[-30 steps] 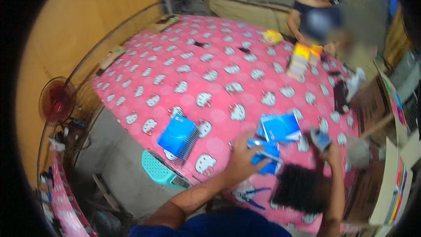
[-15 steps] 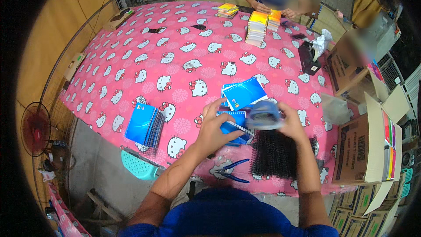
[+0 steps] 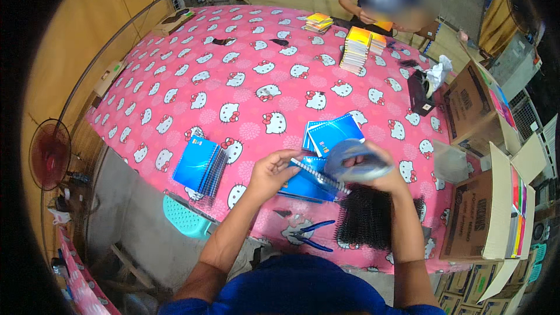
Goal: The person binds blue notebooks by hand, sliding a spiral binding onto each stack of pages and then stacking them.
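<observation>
My left hand is closed in a pinch at the upper left end of a notebook's bound edge. This blue notebook lies on the table before me, its row of binding slanting down to the right. In my right hand is a wide roll of clear tape, tilted above the binding; motion smears it slightly. More blue notebooks lie just beyond. Beneath my right forearm sits a pile of black spiral coils. Blue-handled pliers rest near the table edge.
To the left stands a stack of blue spiral notebooks. Yellow notebooks and a black tape dispenser are farther back. Open cardboard boxes line the right side. Across the table, a person handles a yellow notebook.
The roll has turned in my right hand, showing more of its round side. My left hand has shifted left to the binding's end. The whole view has tilted slightly.
</observation>
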### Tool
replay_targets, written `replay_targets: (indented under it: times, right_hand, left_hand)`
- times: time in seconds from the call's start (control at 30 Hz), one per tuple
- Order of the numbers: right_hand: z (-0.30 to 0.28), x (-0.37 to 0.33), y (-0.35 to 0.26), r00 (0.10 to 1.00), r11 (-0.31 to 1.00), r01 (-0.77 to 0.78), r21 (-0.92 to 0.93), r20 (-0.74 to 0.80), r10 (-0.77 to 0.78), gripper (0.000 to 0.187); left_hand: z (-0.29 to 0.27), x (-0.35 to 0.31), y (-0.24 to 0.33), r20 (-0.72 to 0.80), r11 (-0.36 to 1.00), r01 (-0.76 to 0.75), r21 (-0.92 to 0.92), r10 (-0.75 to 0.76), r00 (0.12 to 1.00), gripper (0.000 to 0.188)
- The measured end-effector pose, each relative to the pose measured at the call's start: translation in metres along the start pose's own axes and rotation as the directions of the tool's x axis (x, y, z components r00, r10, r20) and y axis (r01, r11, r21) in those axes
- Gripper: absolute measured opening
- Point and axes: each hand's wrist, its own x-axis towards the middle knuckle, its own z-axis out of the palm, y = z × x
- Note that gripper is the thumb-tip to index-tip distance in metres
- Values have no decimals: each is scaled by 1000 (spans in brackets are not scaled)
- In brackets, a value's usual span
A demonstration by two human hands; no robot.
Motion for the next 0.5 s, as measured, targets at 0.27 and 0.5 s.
replay_targets:
  times: [0.27, 0.5]
  right_hand:
    - [12, -1, -6, 987, 992, -123, -20, -109, 120, 33]
    - [-55, -52, 127, 840, 661, -534, -528, -419, 345, 47]
  left_hand:
    - [-16, -4, 2, -48, 990, 95, 108, -91, 995, 28]
    - [6, 1, 8, -68, 999, -11, 31, 13, 998, 18]
